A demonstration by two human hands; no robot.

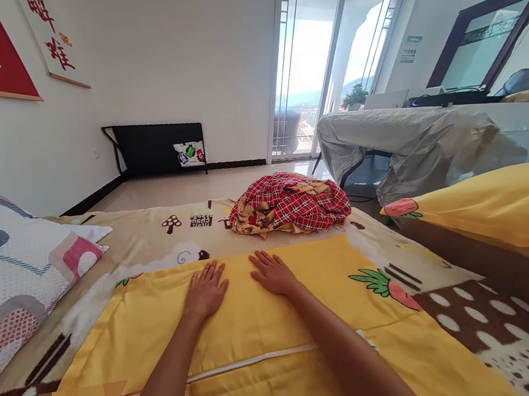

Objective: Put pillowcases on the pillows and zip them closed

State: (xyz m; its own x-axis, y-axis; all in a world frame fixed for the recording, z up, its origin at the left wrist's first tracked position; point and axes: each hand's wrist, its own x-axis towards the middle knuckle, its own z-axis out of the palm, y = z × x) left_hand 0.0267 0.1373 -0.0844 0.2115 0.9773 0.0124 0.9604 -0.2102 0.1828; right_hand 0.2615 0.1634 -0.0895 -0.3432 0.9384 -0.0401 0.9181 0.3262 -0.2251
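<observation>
A yellow pillowcase (pixel 245 323) with a pink-and-green fruit or vegetable print is spread flat on the patterned blanket (pixel 143 235). A pale zipper-like strip (pixel 256 363) crosses it from side to side. Near its far edge, my left hand (pixel 206 291) rests palm down with fingers spread. To the right, also flat on the cloth, lies my right hand (pixel 273 273), its fingers stretched out. Neither hand grips anything. Just beyond my right hand sits a crumpled red plaid cloth (pixel 290 204) with a brown print.
On the left lies a white patterned pillow (pixel 18 273). At the right is a yellow pillow (pixel 495 213) in a similar print. Behind it stands furniture under clear plastic sheeting (pixel 417 138). A black folded table (pixel 150 151) leans on the far wall, near a glass sliding door (pixel 322 60).
</observation>
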